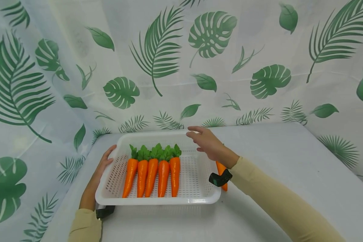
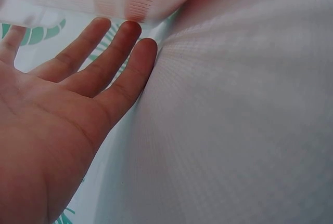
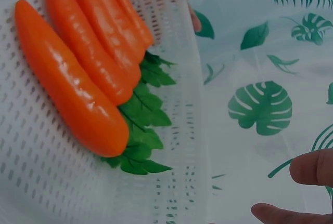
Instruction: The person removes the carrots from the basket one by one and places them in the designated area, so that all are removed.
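Observation:
A white perforated plastic basket (image 1: 196, 201) holds several orange carrots (image 1: 151, 176) with green leafy tops, laid side by side on its left and middle part. My left hand (image 1: 102, 168) is at the basket's left side. In the left wrist view, the fingers (image 2: 127, 73) of that hand are nearly straight and reach toward the basket wall. Over the basket's back right part hovers my right hand (image 1: 210, 143), fingers apart and holding nothing. Outside the right wall lies another carrot (image 1: 225, 187), partly hidden by the right wrist.
The basket stands on a white-covered table (image 1: 272, 158). A white curtain (image 1: 175, 97) printed with green leaves rises behind the table and along both sides. Dark wrist cameras (image 1: 220, 178) are strapped to both wrists.

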Motion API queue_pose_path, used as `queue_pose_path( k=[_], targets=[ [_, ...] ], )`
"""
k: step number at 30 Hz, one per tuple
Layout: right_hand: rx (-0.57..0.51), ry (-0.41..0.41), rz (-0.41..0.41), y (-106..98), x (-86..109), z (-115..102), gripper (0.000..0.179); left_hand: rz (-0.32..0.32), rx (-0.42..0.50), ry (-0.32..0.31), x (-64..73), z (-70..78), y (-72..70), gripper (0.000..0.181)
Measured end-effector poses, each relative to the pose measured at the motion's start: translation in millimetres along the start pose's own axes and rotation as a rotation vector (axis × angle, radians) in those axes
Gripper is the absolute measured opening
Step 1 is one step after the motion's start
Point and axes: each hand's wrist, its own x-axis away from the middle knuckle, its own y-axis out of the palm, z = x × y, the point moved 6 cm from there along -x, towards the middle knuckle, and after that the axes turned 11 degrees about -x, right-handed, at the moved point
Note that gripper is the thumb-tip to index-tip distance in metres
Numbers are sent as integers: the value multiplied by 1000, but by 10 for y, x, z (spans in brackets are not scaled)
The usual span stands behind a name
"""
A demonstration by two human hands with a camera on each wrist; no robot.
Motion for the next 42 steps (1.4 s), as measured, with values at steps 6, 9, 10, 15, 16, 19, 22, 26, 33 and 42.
queue_pose_path(
  k=[6,9,10,15,16,19,22,26,33,42],
  targets=[
    [29,16,-9,55,-14,65,58,-8,-41,-44,7,-4,-1,57],
    [27,16,-14,77,-17,71,58,-3,-58,-61,5,-3,-5,60],
    [26,17,-16,87,-18,70,58,0,-58,-65,2,-5,-7,61],
    [21,36,-22,145,-28,77,58,-1,-68,-76,1,-13,-23,62],
    [20,41,-24,155,-30,80,58,-1,-72,-73,2,-12,-27,62],
    [24,47,-30,188,-36,87,57,-3,-62,-70,12,-9,-30,60],
    [33,54,-23,220,-48,99,56,-6,-48,-58,20,0,-25,59],
    [52,68,-15,268,-73,128,55,-8,-39,-43,25,2,-26,57],
    [49,71,-52,380,-99,166,55,-8,-33,4,18,19,-35,53],
    [78,82,-75,471,-91,239,53,-9,-50,-14,-2,32,-32,59]
  ],
)
